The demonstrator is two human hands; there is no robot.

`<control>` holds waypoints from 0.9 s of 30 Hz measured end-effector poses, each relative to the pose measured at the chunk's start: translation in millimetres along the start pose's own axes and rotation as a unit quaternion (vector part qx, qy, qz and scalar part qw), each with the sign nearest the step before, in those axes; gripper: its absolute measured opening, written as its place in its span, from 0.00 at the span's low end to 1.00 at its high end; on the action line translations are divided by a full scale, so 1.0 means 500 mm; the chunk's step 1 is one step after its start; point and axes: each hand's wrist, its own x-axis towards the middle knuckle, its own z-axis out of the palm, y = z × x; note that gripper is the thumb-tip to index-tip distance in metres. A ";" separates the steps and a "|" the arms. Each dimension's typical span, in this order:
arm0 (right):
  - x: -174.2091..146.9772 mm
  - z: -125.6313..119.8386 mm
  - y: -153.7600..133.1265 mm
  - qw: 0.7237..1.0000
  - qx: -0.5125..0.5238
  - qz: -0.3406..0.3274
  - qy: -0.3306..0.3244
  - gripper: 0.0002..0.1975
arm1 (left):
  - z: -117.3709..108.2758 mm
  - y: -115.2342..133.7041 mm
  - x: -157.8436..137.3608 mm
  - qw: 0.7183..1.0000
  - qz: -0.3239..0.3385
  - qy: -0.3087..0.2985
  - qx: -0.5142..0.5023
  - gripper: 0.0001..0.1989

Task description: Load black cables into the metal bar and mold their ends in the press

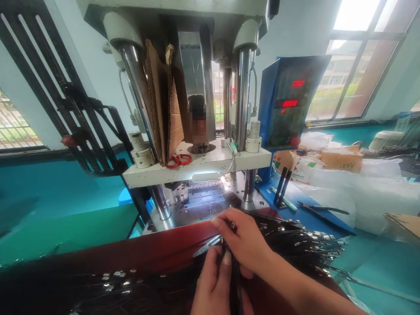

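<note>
My left hand (213, 282) is closed around a thin bundle of black cables (235, 284), at the bottom centre of the view. Just above it, my right hand (244, 238) pinches the upper end of the same bundle, its fingers hiding most of the tips. A heap of black cables with shiny metal ends (302, 240) lies to the right of my hands. More dark cables with metal ends (118, 280) spread across the lower left of the red-brown table (131, 251).
A press (197, 168) with steel posts stands ahead, its lower bed (206, 197) lit. Red-handled scissors (179, 161) and cardboard (164, 105) rest on its plate. Right are a blue control box (278, 100), pliers (323, 209) and plastic bags (370, 197).
</note>
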 end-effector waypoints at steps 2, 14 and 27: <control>-0.005 0.004 0.004 0.999 0.004 0.033 -0.025 0.09 | 0.002 -0.002 -0.002 1.000 -0.004 -0.001 -0.022 0.23; -0.045 -0.010 0.007 0.994 0.063 0.090 0.027 0.19 | -0.027 -0.036 -0.016 0.973 -0.015 -0.156 -0.172 0.15; -0.178 0.018 0.020 0.952 0.114 0.233 -0.161 0.07 | -0.016 0.022 -0.022 0.982 -0.012 0.030 -0.187 0.12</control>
